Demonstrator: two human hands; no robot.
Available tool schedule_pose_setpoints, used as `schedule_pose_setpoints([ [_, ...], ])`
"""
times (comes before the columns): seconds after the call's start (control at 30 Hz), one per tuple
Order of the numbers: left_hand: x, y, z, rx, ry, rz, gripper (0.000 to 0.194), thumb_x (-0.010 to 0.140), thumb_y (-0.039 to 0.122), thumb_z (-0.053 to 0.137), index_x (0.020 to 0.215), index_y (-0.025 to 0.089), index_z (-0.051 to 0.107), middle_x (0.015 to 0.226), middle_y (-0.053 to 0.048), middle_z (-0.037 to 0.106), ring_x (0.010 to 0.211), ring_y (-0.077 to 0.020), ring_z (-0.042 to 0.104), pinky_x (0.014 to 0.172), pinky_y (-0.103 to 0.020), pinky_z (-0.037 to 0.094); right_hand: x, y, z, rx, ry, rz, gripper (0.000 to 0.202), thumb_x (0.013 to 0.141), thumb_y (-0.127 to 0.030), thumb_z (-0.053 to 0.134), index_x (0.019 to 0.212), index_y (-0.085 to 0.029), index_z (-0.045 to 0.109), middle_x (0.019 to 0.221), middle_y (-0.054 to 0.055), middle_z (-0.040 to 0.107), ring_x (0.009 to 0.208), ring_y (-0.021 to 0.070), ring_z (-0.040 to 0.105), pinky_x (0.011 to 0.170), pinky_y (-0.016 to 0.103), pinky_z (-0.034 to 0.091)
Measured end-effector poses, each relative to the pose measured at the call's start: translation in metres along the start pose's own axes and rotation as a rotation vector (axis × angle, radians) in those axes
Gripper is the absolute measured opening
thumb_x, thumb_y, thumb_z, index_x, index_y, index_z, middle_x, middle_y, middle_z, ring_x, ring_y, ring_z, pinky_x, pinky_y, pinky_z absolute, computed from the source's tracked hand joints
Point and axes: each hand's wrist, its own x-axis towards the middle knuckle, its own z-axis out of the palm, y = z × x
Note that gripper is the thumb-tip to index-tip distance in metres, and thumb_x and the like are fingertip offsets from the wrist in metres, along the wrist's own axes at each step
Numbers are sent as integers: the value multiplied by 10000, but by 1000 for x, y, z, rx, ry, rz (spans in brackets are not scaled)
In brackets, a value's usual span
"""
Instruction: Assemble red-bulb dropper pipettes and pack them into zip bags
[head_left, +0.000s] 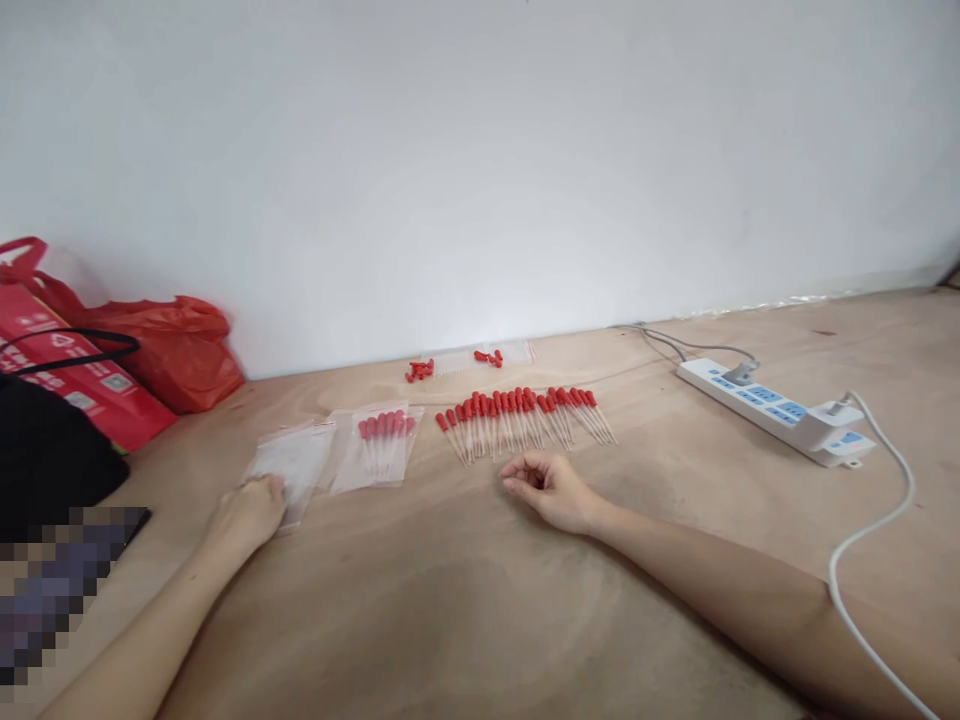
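Note:
My left hand (255,508) is closed, its curled fingers at the near left edge of some flat clear zip bags (304,465). Just right of these lies another clear bag with several red-bulbed droppers (386,425) showing in it. A row of glass-like droppers (510,405) with red rubber bulbs is spread on the wooden surface, bulbs toward the wall and thin tips toward me. By the near tips rests my right hand (551,492), fingers loosely bent, with a gap between thumb and forefinger and nothing visible between them.
Loose red bulbs (420,371) and clear bags (454,363) lie near the wall. A white power strip (772,408) is at right, its white cable (847,540) crossing over my right forearm. Red bags (169,350), a black cloth item (56,455) and a pixelated dark object (67,590) are at left.

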Motion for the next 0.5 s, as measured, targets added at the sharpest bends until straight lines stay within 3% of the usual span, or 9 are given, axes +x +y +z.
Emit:
schedule_pose_setpoints([
  [0.07,-2,-1,-5,-5,35,-32,485,869,243,124,958,47,558,1015,-177,614,984,-318,556,817,-418,411,0,1,1,1,10,-8,124,684,-256,563,761,-161,586,590,-25,480,497,70,375,488,209,330],
  [0.13,-7,4,-9,-73,176,3,452,872,245,150,1078,55,504,1128,-143,569,1090,-279,493,883,-419,385,1,3,2,21,35,-29,145,688,-288,563,759,-163,582,593,-24,481,500,72,380,488,210,333],
  [0.17,-11,10,-10,-143,292,79,428,870,245,177,1129,74,472,1187,-111,536,1147,-239,446,932,-400,357,1,4,2,36,53,-40,162,691,-309,562,760,-164,578,595,-23,480,505,75,386,490,212,336],
  [0.23,-22,29,-9,-302,454,396,392,865,259,237,1168,137,454,1227,-44,513,1182,-177,410,982,-366,327,1,5,-1,61,94,-50,201,702,-357,551,761,-165,568,593,-22,475,516,81,399,496,215,340],
  [0.3,-35,54,-6,-341,418,806,381,870,260,258,1153,147,486,1224,-48,516,1189,-178,402,1007,-369,303,1,5,-6,66,137,-41,245,724,-408,522,744,-166,552,575,-25,458,506,84,393,486,215,334],
  [0.37,-49,82,-4,-330,308,1097,390,884,223,242,1197,153,463,1267,-54,470,1213,-169,367,1021,-355,292,0,5,-15,36,167,-26,291,750,-449,478,693,-168,524,548,-33,422,482,81,367,464,212,312],
  [0.43,-62,105,-5,-291,170,1239,388,897,239,259,1246,182,419,1292,-41,439,1234,-170,331,1035,-372,269,0,4,-23,-46,154,-31,332,769,-461,447,618,-168,481,523,-39,381,473,76,342,453,210,289],
  [0.5,-72,119,-10,-253,43,1260,417,895,322,321,1297,214,342,1332,-32,379,1249,-199,300,1044,-434,223,-1,5,-30,-153,97,-42,356,778,-450,441,565,-165,450,508,-41,364,475,74,336,454,208,277],
])
